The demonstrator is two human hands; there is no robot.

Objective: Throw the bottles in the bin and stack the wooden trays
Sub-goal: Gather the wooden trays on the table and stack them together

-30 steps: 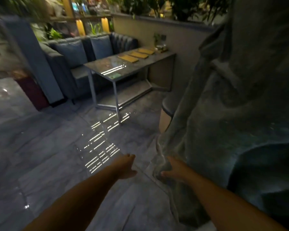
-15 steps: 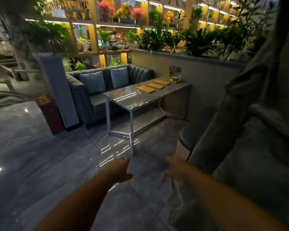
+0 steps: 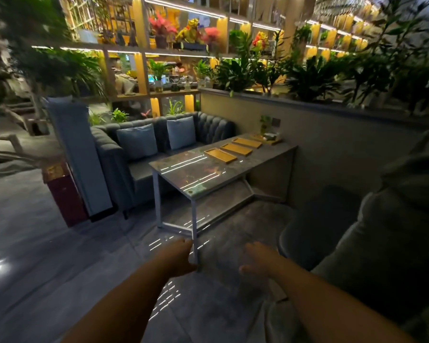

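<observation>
Across the floor, well short of the table (image 3: 183,174), both hands are held out bare.

Left hand (image 3: 180,256) and right hand (image 3: 256,261) are seen loosely spread, gripping nothing; three trays (image 3: 220,155) lie unstacked, side by side on the far tabletop, awaiting collection. No bottles are seen.

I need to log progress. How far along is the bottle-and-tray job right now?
No bottles show on the table, so that part may be done; I can't confirm it. Nothing is in hand: left hand and right hand are both empty, short of the table. Still left: the three wooden trays lie side by side, unstacked.
</observation>
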